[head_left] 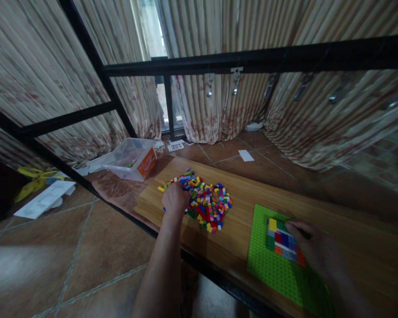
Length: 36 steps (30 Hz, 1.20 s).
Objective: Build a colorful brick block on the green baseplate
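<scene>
My left hand [175, 198] is at the near left of a loose pile of small coloured toy bricks [207, 201] on the wooden board. Its fingers curl down among the bricks, and the fingertips are hidden. Farther right, a green studded baseplate [262, 265] carries a block of joined toy bricks [281, 238] in yellow, green, red, blue, white, grey and orange. My right hand [310, 243] grips the right side of that block with closed fingers, the thumb lying at its upper right corner. Shadow and slight blur cover part of this hand.
The wooden board [242, 185] rests on a black metal frame [219, 62], whose bar with clips crosses ahead. At the far left end stands a clear plastic box [129, 161] with an orange label. White foam [44, 201] and paper [246, 155] lie on the tiled floor; curtains hang behind.
</scene>
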### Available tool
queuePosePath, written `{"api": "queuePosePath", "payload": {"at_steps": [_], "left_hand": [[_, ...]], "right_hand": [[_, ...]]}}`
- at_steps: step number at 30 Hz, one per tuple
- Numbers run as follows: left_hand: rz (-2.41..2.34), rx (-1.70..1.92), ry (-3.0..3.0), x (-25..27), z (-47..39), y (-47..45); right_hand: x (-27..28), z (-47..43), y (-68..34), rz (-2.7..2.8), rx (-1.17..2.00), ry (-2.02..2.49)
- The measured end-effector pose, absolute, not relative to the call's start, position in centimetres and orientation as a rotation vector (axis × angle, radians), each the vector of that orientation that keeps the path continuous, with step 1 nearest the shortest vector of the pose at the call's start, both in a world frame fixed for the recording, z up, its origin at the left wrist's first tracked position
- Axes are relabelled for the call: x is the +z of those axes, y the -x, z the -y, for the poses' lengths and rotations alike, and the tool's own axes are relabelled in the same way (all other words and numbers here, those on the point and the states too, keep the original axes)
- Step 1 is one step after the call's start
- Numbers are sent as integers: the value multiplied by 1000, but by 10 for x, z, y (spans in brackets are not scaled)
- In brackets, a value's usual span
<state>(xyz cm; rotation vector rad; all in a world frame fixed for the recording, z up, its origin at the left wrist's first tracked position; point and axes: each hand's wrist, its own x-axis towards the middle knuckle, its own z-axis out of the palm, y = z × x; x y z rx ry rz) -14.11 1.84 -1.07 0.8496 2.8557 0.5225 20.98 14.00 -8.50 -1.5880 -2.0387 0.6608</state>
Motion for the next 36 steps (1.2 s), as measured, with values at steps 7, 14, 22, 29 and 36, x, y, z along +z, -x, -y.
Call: {"api": "queuePosePath", "payload": {"at_steps": [7,14,22,29,36], "left_hand": [[-2867,446,-930,-14,-21,140],[-2913,452,-988,-26,-25,141],[-2711,755,-1076,-16,-24,146],[-1796,1265,-1247,-15,-40,107],[-1318,1152,-964,-25,-44,22]], "right_hand": [[-82,-136,-208,2048,635,1565],[-84,-137,-208,2068,632,1529],[-80,-135,-205,2050,653,1534],[-57,-126,-203,1781,635,1541],[-44,-125,-206,1497,672,1428]]}}
